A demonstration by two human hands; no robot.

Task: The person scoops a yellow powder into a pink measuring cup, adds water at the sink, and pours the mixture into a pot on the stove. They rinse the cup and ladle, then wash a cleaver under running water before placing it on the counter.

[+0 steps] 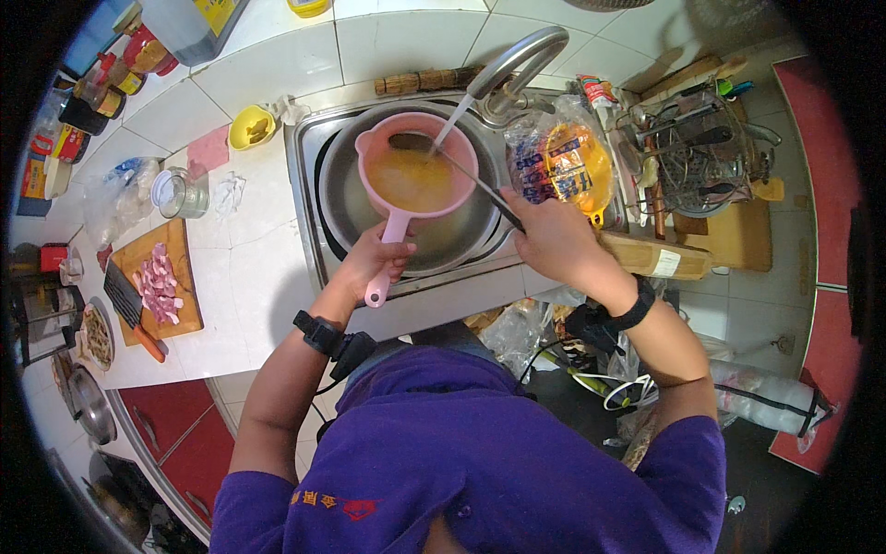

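Note:
My left hand (377, 260) grips the handle of a pink plastic dipper (465, 142), held over a large metal basin (340, 204) in the stainless-steel sink (304, 170). Yellowish contents, perhaps wet grain or cloudy liquid, fill the dipper's lower part. From the curved faucet (529, 47) a stream of water (453, 124) falls into it. My right hand (561, 235) holds a long-handled metal spoon or ladle (477, 179), its dark head lying inside the dipper against the far wall. Cloudy water shows in the basin below.
Left on the counter lie a wooden cutting board (190, 277) with cut raw meat (158, 284) and a cleaver (124, 291). A glass jar (188, 197) and yellow bowl (249, 124) stand nearby. Right of the sink are a plastic-wrapped yellow item (578, 166) and a utensil rack (699, 152).

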